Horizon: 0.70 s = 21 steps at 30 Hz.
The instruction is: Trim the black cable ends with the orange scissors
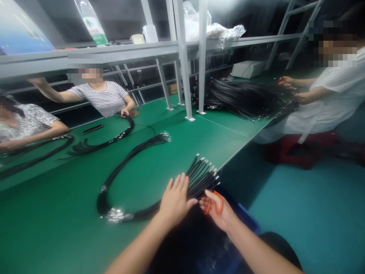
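Observation:
A long bundle of black cables (114, 173) curves in a U on the green table (71, 228), with silvery connectors at its ends and a whitish cluster (117, 215) at the bend. My left hand (176, 199) lies flat over the bundle near its fanned right end, fingers spread. Just right of it, beside the cable ends, my right hand (218, 211) holds orange-handled scissors (218, 202), its fingers through the loops. The blades are hidden.
Metal posts (186, 68) carry a shelf (137, 48) with a bottle (92, 24) and plastic bags. Three people sit around the table with more cables (239, 97). A blue bin (251, 219) stands below the table edge.

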Motion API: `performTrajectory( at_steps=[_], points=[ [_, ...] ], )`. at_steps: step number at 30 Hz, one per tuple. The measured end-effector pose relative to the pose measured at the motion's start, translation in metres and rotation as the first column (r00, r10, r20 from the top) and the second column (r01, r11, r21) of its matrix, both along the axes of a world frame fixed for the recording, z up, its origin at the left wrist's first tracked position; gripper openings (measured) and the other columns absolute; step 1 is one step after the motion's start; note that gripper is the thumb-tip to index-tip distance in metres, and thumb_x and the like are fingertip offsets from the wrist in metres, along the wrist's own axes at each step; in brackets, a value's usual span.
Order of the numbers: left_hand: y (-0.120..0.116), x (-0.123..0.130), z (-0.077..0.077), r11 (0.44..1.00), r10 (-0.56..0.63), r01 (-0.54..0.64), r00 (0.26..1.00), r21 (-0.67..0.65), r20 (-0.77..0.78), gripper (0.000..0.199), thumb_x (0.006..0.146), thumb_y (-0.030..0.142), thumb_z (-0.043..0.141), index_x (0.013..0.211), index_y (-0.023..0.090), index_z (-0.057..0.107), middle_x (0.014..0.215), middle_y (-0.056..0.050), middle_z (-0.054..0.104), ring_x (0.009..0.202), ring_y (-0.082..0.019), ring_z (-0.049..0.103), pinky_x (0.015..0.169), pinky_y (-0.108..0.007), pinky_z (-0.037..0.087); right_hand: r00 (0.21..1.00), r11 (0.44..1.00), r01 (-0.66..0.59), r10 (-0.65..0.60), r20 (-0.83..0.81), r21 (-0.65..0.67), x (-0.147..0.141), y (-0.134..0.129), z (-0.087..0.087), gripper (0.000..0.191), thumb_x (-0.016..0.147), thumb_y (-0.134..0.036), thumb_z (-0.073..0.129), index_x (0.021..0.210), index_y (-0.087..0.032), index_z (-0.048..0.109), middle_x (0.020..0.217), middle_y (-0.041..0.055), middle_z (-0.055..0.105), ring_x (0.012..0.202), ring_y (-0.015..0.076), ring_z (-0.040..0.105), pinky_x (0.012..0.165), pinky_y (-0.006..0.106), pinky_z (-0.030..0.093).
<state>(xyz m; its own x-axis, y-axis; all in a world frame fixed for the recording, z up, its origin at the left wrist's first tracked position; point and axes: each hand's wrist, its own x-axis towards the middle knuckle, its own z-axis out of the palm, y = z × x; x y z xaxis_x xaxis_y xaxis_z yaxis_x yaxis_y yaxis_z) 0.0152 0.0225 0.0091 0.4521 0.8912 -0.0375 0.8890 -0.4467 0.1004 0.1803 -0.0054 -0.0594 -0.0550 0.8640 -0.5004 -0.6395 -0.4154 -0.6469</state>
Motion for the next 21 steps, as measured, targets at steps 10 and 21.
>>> performTrajectory(
  at_steps=[10, 21],
  points=[
    [-0.002, -0.034, 0.021, 0.965, 0.237, -0.237, 0.971, 0.115, 0.017, 0.068, 0.084, 0.055, 0.052, 0.141, 0.020, 0.037, 0.147, -0.006, 0.034, 0.136, -0.026, 0.024, 0.112, -0.037, 0.020, 0.595, 0.844, -0.067, -0.395, 0.700, 0.533, 0.025, -0.019, 0.012, 0.031, 0.080, -0.034, 0.062, 0.105, -0.020, 0.050, 0.098, 0.0095, 0.061, 0.091, 0.0236, 0.059, 0.089, 0.045, 0.045],
    [-0.010, -0.183, 0.038, 0.373, 0.928, -0.927, 0.372, 0.049, -0.018, 0.058, 0.084, 0.044, 0.045, 0.132, 0.012, 0.046, 0.113, -0.023, 0.058, 0.098, -0.039, 0.059, 0.076, -0.049, 0.049, 0.210, 0.369, -0.800, -0.568, 0.796, 0.474, -0.042, -0.007, 0.034, 0.028, 0.078, -0.021, 0.065, 0.104, -0.014, 0.059, 0.113, 0.0152, 0.062, 0.110, 0.0297, 0.052, 0.100, 0.045, 0.040]
  ],
)
